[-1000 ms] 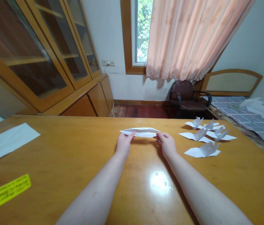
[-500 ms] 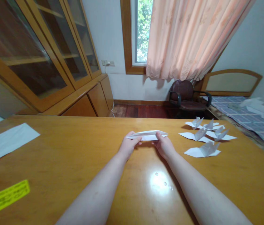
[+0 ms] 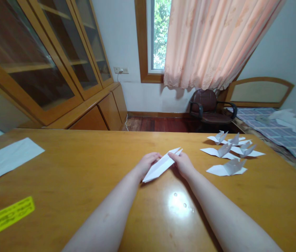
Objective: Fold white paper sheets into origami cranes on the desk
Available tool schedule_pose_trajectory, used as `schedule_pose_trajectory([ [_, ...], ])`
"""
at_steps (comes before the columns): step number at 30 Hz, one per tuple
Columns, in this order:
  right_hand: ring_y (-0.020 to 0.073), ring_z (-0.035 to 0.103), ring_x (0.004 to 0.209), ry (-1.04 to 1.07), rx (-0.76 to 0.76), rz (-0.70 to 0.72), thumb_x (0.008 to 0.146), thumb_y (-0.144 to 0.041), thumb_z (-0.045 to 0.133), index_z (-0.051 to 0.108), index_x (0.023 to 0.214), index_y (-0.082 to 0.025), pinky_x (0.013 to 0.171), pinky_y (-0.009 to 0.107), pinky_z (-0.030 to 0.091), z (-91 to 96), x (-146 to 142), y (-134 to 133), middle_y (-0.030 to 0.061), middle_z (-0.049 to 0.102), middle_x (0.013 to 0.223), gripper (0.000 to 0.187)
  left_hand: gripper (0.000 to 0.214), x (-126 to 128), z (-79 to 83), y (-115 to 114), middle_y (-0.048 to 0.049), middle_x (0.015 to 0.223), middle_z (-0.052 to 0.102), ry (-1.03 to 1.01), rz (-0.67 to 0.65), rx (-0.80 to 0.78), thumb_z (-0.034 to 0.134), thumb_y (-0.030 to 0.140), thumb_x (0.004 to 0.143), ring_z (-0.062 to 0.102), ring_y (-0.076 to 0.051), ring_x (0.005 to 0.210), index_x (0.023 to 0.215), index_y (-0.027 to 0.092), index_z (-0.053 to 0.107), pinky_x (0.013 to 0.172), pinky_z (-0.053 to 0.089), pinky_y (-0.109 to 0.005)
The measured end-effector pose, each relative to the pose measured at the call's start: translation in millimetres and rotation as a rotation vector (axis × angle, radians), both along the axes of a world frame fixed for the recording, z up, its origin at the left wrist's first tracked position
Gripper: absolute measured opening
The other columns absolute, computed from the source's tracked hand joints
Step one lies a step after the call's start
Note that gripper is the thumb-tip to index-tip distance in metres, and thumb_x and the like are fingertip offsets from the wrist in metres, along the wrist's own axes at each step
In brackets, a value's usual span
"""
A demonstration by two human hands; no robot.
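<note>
A long, narrow folded white paper [image 3: 161, 165] lies slanted over the wooden table [image 3: 71, 175], its far tip pointing up and right. My left hand [image 3: 148, 162] grips its left side with fingers curled over the edge. My right hand [image 3: 183, 163] pinches the paper near its far tip. Both forearms reach in from the bottom of the view.
Several finished folded paper figures [image 3: 228, 152] sit on the table to the right of my hands. A white sheet [image 3: 6, 159] and a yellow label [image 3: 5, 218] lie at the left. Beyond the table stand a glass-door cabinet [image 3: 45, 59], a chair [image 3: 211, 108] and a bed [image 3: 281, 129].
The folded paper was held level between both hands; it has turned to a diagonal, near end swung toward me. Both hands have drawn closer together and slightly nearer.
</note>
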State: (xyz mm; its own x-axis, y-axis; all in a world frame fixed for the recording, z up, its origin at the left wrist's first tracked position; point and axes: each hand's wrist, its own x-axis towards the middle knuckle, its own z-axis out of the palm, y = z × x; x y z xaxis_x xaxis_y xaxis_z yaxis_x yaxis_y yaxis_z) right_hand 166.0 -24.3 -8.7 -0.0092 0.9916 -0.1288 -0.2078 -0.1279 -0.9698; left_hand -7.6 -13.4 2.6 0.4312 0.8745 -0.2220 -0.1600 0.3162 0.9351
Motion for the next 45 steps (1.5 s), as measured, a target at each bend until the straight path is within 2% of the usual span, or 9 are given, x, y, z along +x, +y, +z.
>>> schedule_pose_trajectory([
  [3,0.0093,0.042,0.045,-0.156,0.028,0.060,0.066,-0.039,0.067,0.059,0.064,-0.014,0.044,0.023,0.028,3.4,-2,-4,-0.0015,0.053,0.051,0.026,0.027,4,-2.9,-4,0.0021,0.061,0.058,0.217,-0.069,0.076,0.067,0.037,0.066,0.048,-0.008,0.050,0.079,0.014,0.061,0.046,0.032,-0.018],
  [5,0.0092,0.041,0.044,-0.188,0.031,0.058,0.067,-0.040,0.066,0.060,0.066,-0.014,0.044,0.023,0.028,4.4,-2,-4,-0.0021,0.052,0.050,0.027,0.027,5,-3.7,-5,0.0023,0.062,0.059,0.287,-0.074,0.096,0.066,0.036,0.068,0.049,-0.008,0.050,0.082,0.015,0.060,0.046,0.033,-0.019],
  [8,0.0090,0.042,0.044,-0.166,0.034,0.061,0.066,-0.040,0.067,0.060,0.071,-0.015,0.044,0.023,0.030,4.7,-3,-3,-0.0025,0.054,0.053,0.026,0.026,5,-5.5,-4,0.0014,0.064,0.061,0.289,-0.041,0.116,0.064,0.037,0.069,0.051,-0.010,0.052,0.084,0.016,0.058,0.048,0.034,-0.019],
  [15,0.0098,0.048,0.048,-0.171,0.068,0.206,0.069,-0.039,0.065,0.061,0.078,-0.015,0.045,0.022,0.034,0.0,-6,-3,-0.0017,0.057,0.058,0.025,0.036,6,-15.2,2,0.0032,0.064,0.061,0.178,0.090,0.111,0.066,0.037,0.068,0.054,-0.011,0.049,0.092,0.020,0.045,0.046,0.035,-0.019],
  [18,0.0104,0.050,0.048,-0.145,0.076,0.184,0.071,-0.038,0.063,0.059,0.075,-0.016,0.046,0.022,0.035,-4.1,-7,-2,-0.0016,0.056,0.055,0.023,0.032,6,-15.2,1,0.0059,0.061,0.057,0.148,0.117,0.154,0.066,0.033,0.068,0.051,-0.009,0.046,0.087,0.021,0.042,0.044,0.034,-0.018],
  [21,0.0111,0.050,0.044,-0.100,0.072,0.172,0.076,-0.042,0.057,0.056,0.073,-0.017,0.045,0.022,0.035,-6.2,-6,-1,-0.0017,0.055,0.050,0.025,0.029,8,-10.3,-1,0.0040,0.066,0.058,0.123,0.110,0.181,0.066,0.031,0.067,0.053,-0.009,0.050,0.083,0.020,0.045,0.047,0.035,-0.018],
  [27,0.0082,0.039,0.040,-0.062,0.108,0.112,0.078,-0.044,0.053,0.050,0.061,-0.017,0.043,0.021,0.029,-4.6,-4,0,-0.0043,0.045,0.043,0.032,0.018,9,-1.0,-3,0.0028,0.064,0.057,0.022,0.092,0.070,0.057,0.031,0.073,0.051,-0.007,0.053,0.083,0.016,0.057,0.050,0.037,-0.018],
  [33,0.0082,0.039,0.042,-0.023,0.055,0.078,0.074,-0.041,0.058,0.053,0.064,-0.017,0.042,0.022,0.027,0.9,-4,-2,-0.0048,0.045,0.046,0.027,0.024,8,-1.4,-3,-0.0041,0.089,0.065,0.012,0.047,0.113,0.064,0.021,0.065,0.061,-0.016,0.079,0.088,0.016,0.060,0.072,0.046,-0.028],
  [45,0.0112,0.047,0.051,0.039,-0.016,0.015,0.068,-0.042,0.063,0.060,0.076,-0.015,0.050,0.023,0.034,-1.3,-5,-1,-0.0004,0.057,0.060,0.028,0.033,7,-7.8,-4,-0.0069,0.094,0.064,0.075,-0.031,0.229,0.065,0.017,0.068,0.061,-0.016,0.083,0.100,0.015,0.058,0.077,0.047,-0.028],
])
